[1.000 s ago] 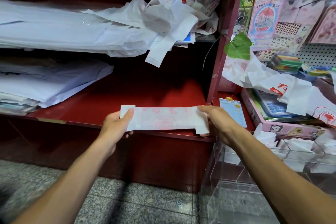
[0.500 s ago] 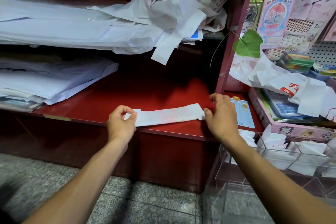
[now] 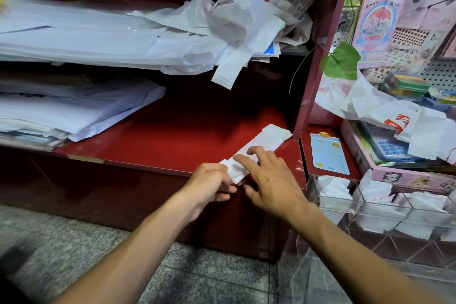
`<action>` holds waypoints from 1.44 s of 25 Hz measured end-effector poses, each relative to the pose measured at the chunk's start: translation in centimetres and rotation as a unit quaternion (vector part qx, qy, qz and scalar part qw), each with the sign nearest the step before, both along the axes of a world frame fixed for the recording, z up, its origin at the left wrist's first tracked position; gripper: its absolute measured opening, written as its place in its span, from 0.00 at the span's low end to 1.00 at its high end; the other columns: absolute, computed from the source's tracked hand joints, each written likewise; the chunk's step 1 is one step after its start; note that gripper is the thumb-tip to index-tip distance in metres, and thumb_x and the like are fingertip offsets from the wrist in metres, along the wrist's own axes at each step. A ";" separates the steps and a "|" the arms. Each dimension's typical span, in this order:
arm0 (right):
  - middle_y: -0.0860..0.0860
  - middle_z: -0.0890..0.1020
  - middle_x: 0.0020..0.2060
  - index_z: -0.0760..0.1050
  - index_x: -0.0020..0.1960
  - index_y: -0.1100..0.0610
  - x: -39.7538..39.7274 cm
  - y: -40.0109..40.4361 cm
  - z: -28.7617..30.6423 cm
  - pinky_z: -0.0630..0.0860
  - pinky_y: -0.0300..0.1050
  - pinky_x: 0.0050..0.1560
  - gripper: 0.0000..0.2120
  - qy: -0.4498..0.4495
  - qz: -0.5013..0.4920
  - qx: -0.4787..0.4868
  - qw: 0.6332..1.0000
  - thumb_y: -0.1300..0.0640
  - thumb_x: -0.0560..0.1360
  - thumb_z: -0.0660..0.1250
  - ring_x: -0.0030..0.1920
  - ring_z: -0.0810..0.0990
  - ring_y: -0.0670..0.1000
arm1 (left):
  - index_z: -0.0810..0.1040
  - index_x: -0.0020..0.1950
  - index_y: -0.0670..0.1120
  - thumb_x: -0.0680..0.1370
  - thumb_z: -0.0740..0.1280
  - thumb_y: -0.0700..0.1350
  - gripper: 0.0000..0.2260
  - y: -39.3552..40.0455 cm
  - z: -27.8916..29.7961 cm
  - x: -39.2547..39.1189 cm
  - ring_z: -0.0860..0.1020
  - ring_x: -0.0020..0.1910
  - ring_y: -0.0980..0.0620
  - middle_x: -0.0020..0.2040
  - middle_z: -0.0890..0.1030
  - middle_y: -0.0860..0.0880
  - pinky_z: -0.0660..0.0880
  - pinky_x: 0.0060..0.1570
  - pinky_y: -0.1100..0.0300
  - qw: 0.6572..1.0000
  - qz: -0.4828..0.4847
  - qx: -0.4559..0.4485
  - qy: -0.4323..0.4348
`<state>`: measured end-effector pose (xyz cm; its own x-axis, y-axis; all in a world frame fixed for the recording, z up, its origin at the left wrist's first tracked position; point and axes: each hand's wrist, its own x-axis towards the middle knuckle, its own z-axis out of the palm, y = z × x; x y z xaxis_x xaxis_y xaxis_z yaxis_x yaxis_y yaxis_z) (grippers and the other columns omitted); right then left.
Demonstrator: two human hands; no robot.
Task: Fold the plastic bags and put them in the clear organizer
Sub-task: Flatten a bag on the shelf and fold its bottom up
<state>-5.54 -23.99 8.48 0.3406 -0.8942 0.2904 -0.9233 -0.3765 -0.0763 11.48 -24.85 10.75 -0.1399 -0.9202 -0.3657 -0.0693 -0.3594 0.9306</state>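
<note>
On a red shelf [image 3: 172,140] beneath heaps of loose white bags [image 3: 222,22], a plastic bag [image 3: 265,139] folded into a narrow strip lay slantwise at the front edge. The left hand [image 3: 209,184] pinched its near end while the right hand [image 3: 270,179] pressed spread fingers on it (the clear organizer [image 3: 394,215], holding folded bags, stood just to the right)

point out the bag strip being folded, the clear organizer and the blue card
bag strip [image 3: 267,138]: head view, on its flat far half lying on the red shelf
clear organizer [image 3: 345,207]: head view, on its front wall near the top edge
blue card [image 3: 329,154]: head view, on the middle of its face
</note>
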 end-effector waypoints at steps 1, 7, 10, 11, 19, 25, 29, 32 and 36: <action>0.50 0.69 0.64 0.67 0.70 0.48 -0.2 -0.1 -0.2 0.68 0.49 0.52 0.28 0.011 0.014 -0.007 1.000 0.50 0.71 0.67 0.56 0.72 0.55 | 0.72 0.63 0.45 0.74 0.64 0.32 0.19 0.4 0.0 -0.4 0.82 0.38 0.51 0.44 0.83 0.45 0.75 0.32 0.62 0.999 -0.041 0.002 -0.003; 0.46 0.79 0.56 0.75 0.56 0.52 -2.7 -0.4 -0.6 0.67 0.46 0.52 0.14 -0.081 0.024 0.043 0.995 0.56 0.71 0.68 0.56 0.76 0.53 | 0.73 0.66 0.55 0.69 0.71 0.43 0.26 -1.4 -1.6 1.1 0.73 0.50 0.58 0.54 0.77 0.59 0.71 0.51 0.57 0.798 -0.130 -0.432 -0.399; 0.46 0.81 0.53 0.75 0.51 0.52 -3.7 -0.4 -0.8 0.74 0.51 0.54 0.09 -0.144 0.041 0.072 0.986 0.58 0.70 0.69 0.53 0.79 0.52 | 0.69 0.70 0.54 0.71 0.73 0.44 0.29 -1.6 -3.3 0.8 0.65 0.65 0.56 0.67 0.71 0.59 0.60 0.56 0.60 0.721 -0.205 -0.477 -0.459; 0.45 0.80 0.52 0.75 0.50 0.51 -3.9 -0.5 -0.9 0.75 0.52 0.52 0.09 -0.158 0.044 0.070 0.984 0.58 0.71 0.69 0.51 0.79 0.52 | 0.71 0.68 0.53 0.71 0.73 0.43 0.26 -1.9 -3.9 0.6 0.67 0.64 0.56 0.66 0.74 0.59 0.60 0.54 0.60 0.728 -0.194 -0.485 -0.445; 0.45 0.84 0.52 0.79 0.58 0.48 -3.9 -0.9 -1.0 0.73 0.46 0.56 0.11 -0.255 -0.010 0.052 0.965 0.52 0.76 0.69 0.53 0.79 0.48 | 0.85 0.51 0.53 0.74 0.75 0.44 0.08 -2.6 -4.4 0.2 0.76 0.48 0.55 0.45 0.81 0.62 0.72 0.50 0.59 0.842 -0.053 -0.446 -0.297; 0.43 0.82 0.31 0.78 0.45 0.49 -3.2 -1.5 -0.3 0.74 0.43 0.43 0.02 -0.417 -0.086 0.120 0.897 0.56 0.75 0.70 0.34 0.76 0.41 | 0.80 0.53 0.52 0.76 0.72 0.43 0.08 -2.1 -3.6 -0.2 0.82 0.41 0.50 0.38 0.85 0.50 0.76 0.50 0.55 0.915 -0.029 -0.361 -0.176; 0.45 0.78 0.28 0.80 0.45 0.52 -2.4 -1.9 -0.2 0.72 0.43 0.42 0.02 -0.402 -0.152 0.113 0.896 0.56 0.74 0.69 0.32 0.74 0.44 | 0.72 0.65 0.52 0.76 0.71 0.44 0.19 -2.0 -3.4 -1.5 0.72 0.28 0.55 0.26 0.74 0.53 0.74 0.44 0.61 0.911 0.017 -0.338 -0.234; 0.44 0.79 0.31 0.78 0.49 0.48 -2.0 -1.9 -0.2 0.73 0.43 0.47 0.04 -0.382 -0.176 0.112 0.901 0.53 0.75 0.69 0.38 0.78 0.46 | 0.71 0.66 0.52 0.76 0.71 0.47 0.20 -1.9 -3.5 -2.0 0.75 0.32 0.56 0.28 0.75 0.55 0.74 0.56 0.48 0.891 0.029 -0.352 -0.286; 0.44 0.78 0.32 0.69 0.45 0.47 -1.6 -2.2 -0.2 0.74 0.46 0.47 0.08 -0.379 -0.203 0.095 0.898 0.54 0.76 0.69 0.41 0.78 0.50 | 0.68 0.69 0.56 0.69 0.75 0.58 0.31 -1.6 -3.7 -1.7 0.72 0.54 0.55 0.54 0.75 0.56 0.67 0.55 0.53 0.837 -0.010 -0.401 -0.372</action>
